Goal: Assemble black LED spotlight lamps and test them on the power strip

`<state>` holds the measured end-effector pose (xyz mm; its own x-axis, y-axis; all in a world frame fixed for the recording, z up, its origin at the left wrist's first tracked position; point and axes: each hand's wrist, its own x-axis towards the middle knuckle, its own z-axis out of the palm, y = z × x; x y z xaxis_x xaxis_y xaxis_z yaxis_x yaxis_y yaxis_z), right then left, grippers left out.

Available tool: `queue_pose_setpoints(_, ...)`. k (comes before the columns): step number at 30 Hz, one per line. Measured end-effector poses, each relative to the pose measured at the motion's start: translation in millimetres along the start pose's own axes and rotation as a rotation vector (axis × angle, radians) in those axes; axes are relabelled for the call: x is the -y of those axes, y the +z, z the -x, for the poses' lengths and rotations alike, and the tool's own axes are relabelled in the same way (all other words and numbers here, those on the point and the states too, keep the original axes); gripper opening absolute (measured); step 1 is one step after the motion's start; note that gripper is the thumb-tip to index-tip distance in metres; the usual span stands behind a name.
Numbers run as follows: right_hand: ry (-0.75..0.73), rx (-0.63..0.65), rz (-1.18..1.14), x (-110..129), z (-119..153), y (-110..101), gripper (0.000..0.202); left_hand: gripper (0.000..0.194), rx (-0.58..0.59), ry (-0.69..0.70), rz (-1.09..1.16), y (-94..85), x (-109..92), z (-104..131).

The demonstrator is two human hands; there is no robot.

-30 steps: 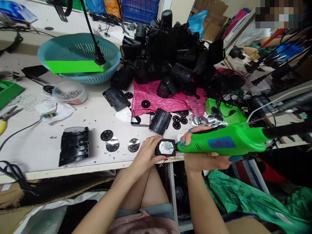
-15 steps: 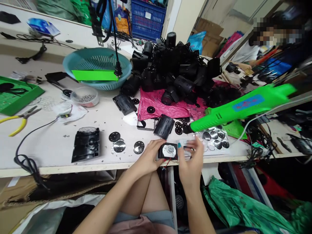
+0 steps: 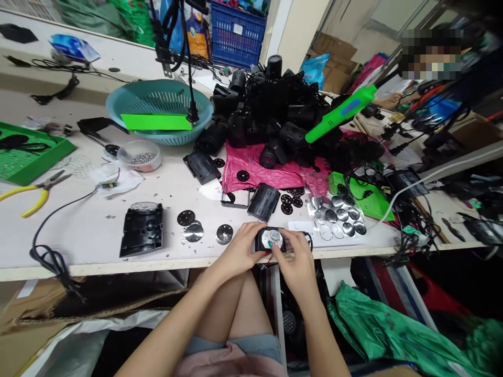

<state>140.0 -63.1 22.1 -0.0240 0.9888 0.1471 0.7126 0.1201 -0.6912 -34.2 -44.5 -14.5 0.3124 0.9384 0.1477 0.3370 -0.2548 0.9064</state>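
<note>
At the table's front edge, my left hand (image 3: 242, 245) is closed on the left side of a small black housing (image 3: 259, 243). A round silver motor (image 3: 274, 237) sits in it on a white plate, with thin red and black wires below. My right hand (image 3: 296, 254) grips the housing's right side, its thumb beside the motor. Behind them stands a black ribbed casing (image 3: 264, 202). A green electric screwdriver (image 3: 341, 113) hangs in the air to the upper right, touched by neither hand.
Black discs (image 3: 224, 234) and an open black shell (image 3: 142, 230) lie to the left. Shiny round discs (image 3: 331, 214) are at the right, near a green tray (image 3: 369, 198). Farther back are a teal basket (image 3: 157, 137), a screw tub (image 3: 140, 156) and heaped black lamp-like units (image 3: 271, 99).
The green screwdriver has swung away, up and back from beside my right hand. My right hand has moved left onto the housing. My left hand keeps its hold.
</note>
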Motion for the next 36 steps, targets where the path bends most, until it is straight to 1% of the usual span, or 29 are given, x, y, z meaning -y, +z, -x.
queue_pose_setpoints(3, -0.042, -0.002, 0.091, 1, -5, 9, 0.032, 0.067, 0.000, -0.015, -0.005, -0.3, -1, 0)
queue_pose_setpoints(6, -0.023, -0.015, 0.115, 1, -10, 15, 0.030, 0.066, 0.007, -0.015, -0.007, -0.1, -2, 0)
queue_pose_setpoints(10, 0.006, 0.000, 0.093, 0, -9, 17, 0.032, 0.064, 0.000, -0.013, -0.011, 0.2, -3, -1)
queue_pose_setpoints(13, 0.006, 0.021, 0.012, 3, -6, 12, 0.032, 0.064, -0.009, -0.018, -0.013, -0.1, -3, -1)
queue_pose_setpoints(14, -0.002, -0.009, -0.045, 5, -7, 8, 0.033, 0.063, -0.009, -0.017, -0.013, -0.3, -3, -1)
queue_pose_setpoints(15, -0.014, -0.073, -0.113, 8, -10, 1, 0.035, 0.063, -0.006, -0.012, -0.012, -0.4, -3, -1)
queue_pose_setpoints(17, -0.047, -0.286, -0.251, 14, -25, -19, 0.043, 0.063, 0.002, 0.004, -0.013, -0.6, -2, -1)
queue_pose_setpoints(19, -0.088, -0.535, -0.351, 19, -53, -44, 0.052, 0.064, 0.003, 0.017, -0.023, -0.5, -2, 0)
queue_pose_setpoints(20, -0.110, -0.623, -0.388, 21, -71, -57, 0.058, 0.065, 0.000, 0.019, -0.031, -0.5, -2, 0)
queue_pose_setpoints(21, -0.131, -0.683, -0.429, 22, -90, -69, 0.063, 0.066, -0.005, 0.018, -0.039, -0.5, -1, 1)
queue_pose_setpoints(22, -0.155, -0.690, -0.499, 23, -108, -79, 0.062, 0.066, -0.010, 0.012, -0.047, -0.5, -1, 1)
queue_pose_setpoints(24, -0.155, -0.537, -0.675, 24, -138, -94, 0.053, 0.066, -0.015, 0.000, -0.054, -0.5, -2, 1)
queue_pose_setpoints(25, -0.141, -0.458, -0.743, 24, -147, -98, 0.045, 0.066, -0.017, -0.004, -0.053, -0.5, -2, 2)
queue_pose_setpoints(26, -0.122, -0.407, -0.774, 24, -151, -99, 0.038, 0.066, -0.018, -0.004, -0.053, -0.5, -3, 2)
queue_pose_setpoints(27, -0.108, -0.393, -0.765, 25, -151, -98, 0.034, 0.066, -0.019, 0.001, -0.052, -0.4, -3, 2)
queue_pose_setpoints(29, -0.106, -0.389, -0.719, 30, -138, -89, 0.030, 0.067, -0.023, 0.019, -0.054, 0.0, -3, 2)
queue_pose_setpoints(31, -0.134, -0.336, -0.760, 38, -115, -75, 0.027, 0.068, -0.029, 0.028, -0.060, 0.5, -2, 2)
queue_pose_setpoints(32, -0.151, -0.298, -0.819, 42, -103, -67, 0.026, 0.068, -0.030, 0.030, -0.064, 0.7, -1, 2)
queue_pose_setpoints(33, -0.160, -0.289, -0.874, 46, -92, -59, 0.025, 0.068, -0.031, 0.032, -0.068, 0.8, -1, 2)
queue_pose_setpoints(34, -0.165, -0.305, -0.914, 50, -83, -51, 0.023, 0.067, -0.029, 0.034, -0.073, 0.8, 0, 2)
queue_pose_setpoints(36, -0.170, -0.383, -0.941, 55, -70, -38, 0.018, 0.067, -0.022, 0.038, -0.081, 0.4, 0, 1)
